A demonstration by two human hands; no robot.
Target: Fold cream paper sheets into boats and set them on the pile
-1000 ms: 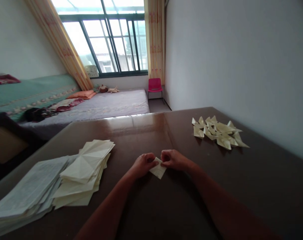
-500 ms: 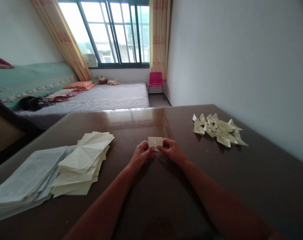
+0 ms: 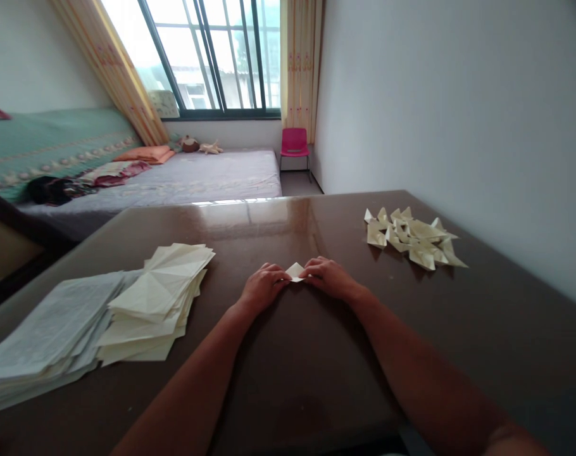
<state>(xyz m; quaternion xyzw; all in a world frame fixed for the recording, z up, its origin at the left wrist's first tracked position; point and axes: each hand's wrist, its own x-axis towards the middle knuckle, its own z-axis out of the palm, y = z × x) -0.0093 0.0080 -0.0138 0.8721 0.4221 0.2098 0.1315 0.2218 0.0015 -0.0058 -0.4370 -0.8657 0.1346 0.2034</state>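
Between my hands is a small cream folded paper (image 3: 295, 272), its visible part pointed at the top, close to the dark brown tabletop (image 3: 292, 354). My left hand (image 3: 266, 282) pinches its left corner, fingers closed. On the opposite corner my right hand (image 3: 330, 277) has its fingers closed too. Parts of the paper are hidden under the fingertips.
Creased cream sheets (image 3: 159, 285) lie stacked on the left, against a pile of greyish printed paper (image 3: 55, 329). Several folded paper pieces (image 3: 414, 237) sit in a cluster at the right. Beyond the table are a bed (image 3: 221, 174) and a pink chair (image 3: 295, 143).
The paper was held up as a small rectangle; now it shows as a low pointed shape nearer the table. Both hands have turned palms downward, gripping its side corners. The view has tilted slightly.
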